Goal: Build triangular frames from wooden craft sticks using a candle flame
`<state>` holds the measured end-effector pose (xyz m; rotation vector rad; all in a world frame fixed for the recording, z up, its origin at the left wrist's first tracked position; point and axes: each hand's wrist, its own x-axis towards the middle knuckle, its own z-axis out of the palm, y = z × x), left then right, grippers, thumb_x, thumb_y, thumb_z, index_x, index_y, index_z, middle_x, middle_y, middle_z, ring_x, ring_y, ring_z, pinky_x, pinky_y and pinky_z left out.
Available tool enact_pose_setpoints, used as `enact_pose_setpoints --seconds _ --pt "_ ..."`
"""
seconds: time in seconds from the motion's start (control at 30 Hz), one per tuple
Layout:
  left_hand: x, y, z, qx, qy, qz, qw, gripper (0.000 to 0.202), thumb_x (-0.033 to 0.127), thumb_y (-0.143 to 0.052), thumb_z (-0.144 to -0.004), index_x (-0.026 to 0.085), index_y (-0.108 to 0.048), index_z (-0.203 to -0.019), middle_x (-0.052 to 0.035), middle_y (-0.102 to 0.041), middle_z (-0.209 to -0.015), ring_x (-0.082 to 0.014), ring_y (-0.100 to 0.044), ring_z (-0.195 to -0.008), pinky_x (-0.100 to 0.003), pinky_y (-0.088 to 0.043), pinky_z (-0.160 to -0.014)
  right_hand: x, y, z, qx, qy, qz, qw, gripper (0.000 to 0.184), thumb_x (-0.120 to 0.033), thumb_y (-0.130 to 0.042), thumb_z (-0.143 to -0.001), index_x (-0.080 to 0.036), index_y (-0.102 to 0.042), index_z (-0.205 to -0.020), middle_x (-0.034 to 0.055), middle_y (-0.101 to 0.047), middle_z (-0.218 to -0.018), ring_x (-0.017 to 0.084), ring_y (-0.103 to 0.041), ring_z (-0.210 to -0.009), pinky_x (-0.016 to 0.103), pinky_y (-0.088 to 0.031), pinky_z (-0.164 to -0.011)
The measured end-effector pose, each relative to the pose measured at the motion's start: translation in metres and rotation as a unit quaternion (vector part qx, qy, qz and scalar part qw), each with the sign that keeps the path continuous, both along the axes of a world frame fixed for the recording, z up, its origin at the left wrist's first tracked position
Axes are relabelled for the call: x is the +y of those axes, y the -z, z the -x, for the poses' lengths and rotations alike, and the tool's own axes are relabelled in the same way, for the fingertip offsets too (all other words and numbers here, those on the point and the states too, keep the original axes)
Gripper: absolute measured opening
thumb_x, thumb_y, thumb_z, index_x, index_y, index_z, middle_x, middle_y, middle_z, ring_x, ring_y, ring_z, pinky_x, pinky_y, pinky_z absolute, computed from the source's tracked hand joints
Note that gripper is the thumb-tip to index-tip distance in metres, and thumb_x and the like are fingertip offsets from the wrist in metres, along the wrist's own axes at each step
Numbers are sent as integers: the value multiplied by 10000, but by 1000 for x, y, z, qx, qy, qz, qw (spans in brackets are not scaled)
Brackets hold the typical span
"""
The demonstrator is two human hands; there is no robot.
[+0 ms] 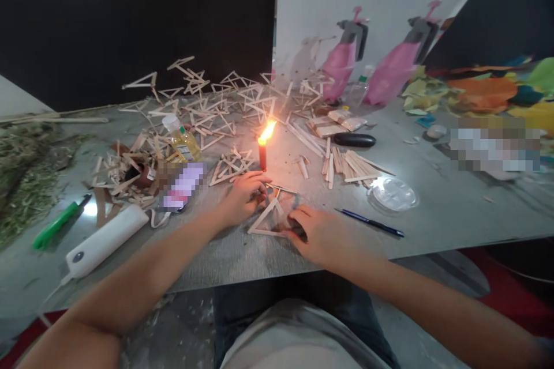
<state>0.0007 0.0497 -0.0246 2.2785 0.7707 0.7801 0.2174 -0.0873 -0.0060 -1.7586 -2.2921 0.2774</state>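
A triangle of flat wooden craft sticks lies on the table in front of me. My right hand pinches its near right corner between thumb and fingers. Beyond the triangle, a wooden craft stick runs sideways, its left end at the curled fingertips of my left hand. Those fingers look closed on that end, though the contact is partly hidden. Just behind my left hand stands a lit red candle, its flame leaning right. A small stack of joined stick triangles sits left of the candle.
Many stick triangles are heaped at the back. Loose sticks, a pen and a round clear lid lie to the right. Leftward are a phone, white power bank, green-handled tool and bottle of yellow liquid.
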Motion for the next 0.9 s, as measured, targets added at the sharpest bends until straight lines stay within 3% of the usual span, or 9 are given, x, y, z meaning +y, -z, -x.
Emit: enact_pose_setpoints --seconds 0.17,0.3,0.5,0.7,0.77,0.9 --pt "-2 -4 6 76 -26 -76 994 163 38 -601 -857 192 -655 -849 -71 -762 -1177 -297 -599 -1261 -558 -335 -1104 10 -2 -10 -6 -27 30 999 129 -296 -630 -977 -185 -679 -936 38 -707 -933 178 -631 -751 305 -339 -651" --pt "-4 -4 17 67 -51 -73 994 153 70 -563 -889 190 -640 -832 -48 -759 -992 -261 -651 -1069 -512 -359 -1045 18 -1 -19 11 -51 46 998 119 -275 -599 -999 -184 -667 -965 41 -698 -956 183 -643 -819 297 -371 -694" --pt "-4 -1 33 17 -112 -66 991 114 164 -526 -944 189 -614 -877 -75 -740 -1012 -244 -662 -1010 -422 -460 -949 36 5 -26 -1 -76 68 995 117 -278 -618 -987 -196 -684 -936 44 -704 -919 188 -640 -780 305 -368 -673" --pt "-15 -1 32 -56 -166 -10 984 157 254 -518 -989 195 -614 -880 -29 -676 -846 -190 -626 -819 -324 -479 -775 60 -31 -50 17 -110 171 979 145 -360 -654 -963 -239 -733 -951 33 -756 -910 196 -672 -791 313 -401 -687" --pt "-20 -1 30 -69 -163 6 984 169 260 -513 -995 196 -603 -867 -18 -657 -818 -179 -610 -791 -310 -469 -754 79 -44 -57 11 -80 150 985 197 -373 -589 -991 -248 -739 -965 23 -761 -890 197 -669 -784 314 -399 -699" --pt "-29 -1 27 -91 -142 19 985 178 248 -483 -1011 202 -559 -856 11 -588 -749 -150 -555 -708 -274 -437 -684 124 -46 -62 -42 94 54 993 263 -394 -551 -996 -217 -724 -909 51 -757 -832 209 -648 -738 321 -345 -635"
